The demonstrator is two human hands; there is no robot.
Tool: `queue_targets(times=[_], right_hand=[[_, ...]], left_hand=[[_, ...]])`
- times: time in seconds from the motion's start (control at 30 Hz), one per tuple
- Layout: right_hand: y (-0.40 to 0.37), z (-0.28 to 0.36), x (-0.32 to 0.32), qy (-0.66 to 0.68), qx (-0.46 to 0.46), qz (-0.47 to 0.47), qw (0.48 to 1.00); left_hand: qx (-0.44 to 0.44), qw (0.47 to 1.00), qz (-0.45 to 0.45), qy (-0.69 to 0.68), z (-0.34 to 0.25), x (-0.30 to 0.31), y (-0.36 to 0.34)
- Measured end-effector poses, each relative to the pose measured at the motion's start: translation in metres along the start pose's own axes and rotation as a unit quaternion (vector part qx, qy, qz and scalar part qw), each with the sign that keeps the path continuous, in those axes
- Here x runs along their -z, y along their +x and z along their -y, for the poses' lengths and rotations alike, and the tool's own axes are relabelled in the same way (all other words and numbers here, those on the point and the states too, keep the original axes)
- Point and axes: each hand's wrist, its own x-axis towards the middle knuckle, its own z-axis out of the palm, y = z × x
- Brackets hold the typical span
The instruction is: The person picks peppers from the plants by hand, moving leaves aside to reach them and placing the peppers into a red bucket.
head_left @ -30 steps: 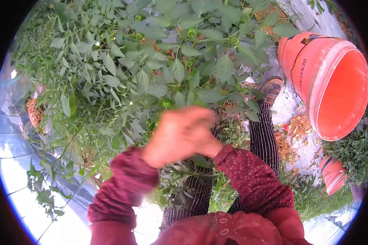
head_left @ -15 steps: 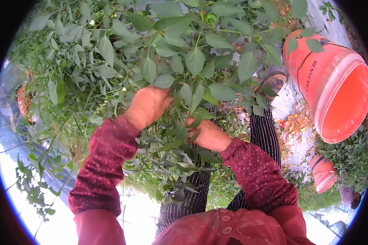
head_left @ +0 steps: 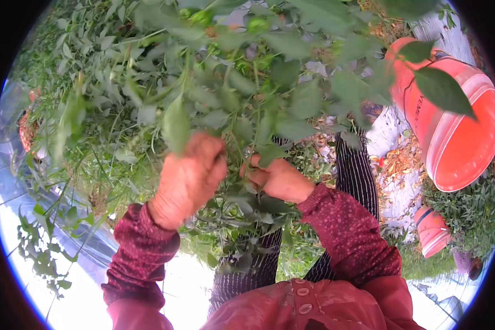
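Leafy green pepper plants (head_left: 305,102) fill the upper middle, with small green peppers (head_left: 258,25) among the leaves near the top. My left hand (head_left: 186,179) is beside the stems with its fingers curled in; motion smears it, and what it holds, if anything, is hidden. To its right, my right hand (head_left: 280,179) is closed at the stems of the plant, thumb and forefinger pressed together around a thin stem. Leaves partly cover the fingertips of both hands.
A large red bucket (head_left: 418,104) lies tilted at the right, its mouth facing me. Farther off is a smaller red bucket (head_left: 432,228). Dry leaves (head_left: 399,165) lie on pale ground sheeting (head_left: 388,135). My striped trouser legs (head_left: 357,176) are behind the plant.
My left hand has come down toward my body. The upper branches have shifted and blurred, and a leafy sprig now hangs in front of the large bucket. My right hand has barely moved.
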Motion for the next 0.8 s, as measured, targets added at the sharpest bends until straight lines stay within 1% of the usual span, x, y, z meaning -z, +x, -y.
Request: queue_targets(times=[0.03, 0.07, 0.13, 0.2, 0.23, 0.27, 0.33, 0.37, 0.43, 0.47, 0.53, 0.67, 0.73, 0.77, 0.8], right_hand=[[-0.001, 0.004, 0.002, 0.042, -0.031, 0.032, 0.998], [0.001, 0.000, -0.001, 0.041, -0.028, 0.032, 0.998], [0.008, -0.015, -0.010, 0.016, 0.065, -0.027, 0.997], [0.011, -0.025, -0.011, 0.021, 0.075, -0.021, 0.997], [0.011, -0.028, -0.013, 0.029, 0.083, -0.014, 0.996], [0.010, -0.029, -0.014, 0.028, 0.083, -0.012, 0.996], [0.008, -0.024, -0.014, 0.165, 0.011, 0.001, 0.986], [0.006, -0.021, -0.012, 0.164, 0.008, 0.002, 0.986], [0.004, -0.014, -0.007, 0.084, 0.034, 0.010, 0.996], [0.004, -0.014, -0.009, 0.081, 0.035, 0.012, 0.996], [0.003, -0.015, -0.009, 0.146, 0.018, 0.005, 0.989], [0.004, -0.012, -0.005, 0.095, -0.019, 0.036, 0.995], [0.007, -0.016, -0.005, 0.296, -0.007, 0.046, 0.954], [0.007, -0.016, -0.004, 0.294, -0.008, 0.046, 0.955], [0.005, -0.008, 0.000, 0.352, -0.017, 0.039, 0.935]], left_hand=[[0.051, 0.998, -0.022, -0.037, 0.007, 0.002, -0.001], [0.097, 0.991, -0.048, -0.074, 0.014, 0.004, 0.001], [0.085, 0.990, -0.057, -0.101, 0.026, 0.001, 0.001], [0.012, 0.999, -0.025, 0.044, 0.027, -0.007, -0.001], [0.022, 0.995, 0.048, 0.082, 0.030, -0.010, -0.006], [0.024, 0.995, 0.047, 0.081, 0.030, -0.012, -0.009], [0.102, 0.984, 0.094, 0.112, 0.028, -0.016, -0.012], [0.125, 0.982, 0.095, 0.105, 0.028, -0.021, -0.013], [0.118, 0.984, 0.099, 0.092, 0.036, -0.034, -0.016], [0.112, 0.985, 0.102, 0.080, 0.040, -0.038, -0.018], [0.112, 0.984, 0.091, 0.101, 0.034, -0.040, -0.024], [0.136, 0.983, 0.086, 0.093, 0.010, -0.042, -0.038], [0.130, 0.989, 0.043, -0.051, 0.002, -0.048, -0.043], [0.154, 0.986, 0.040, -0.048, -0.004, -0.052, -0.042], [0.155, 0.986, 0.039, -0.049, -0.003, -0.057, -0.044]])
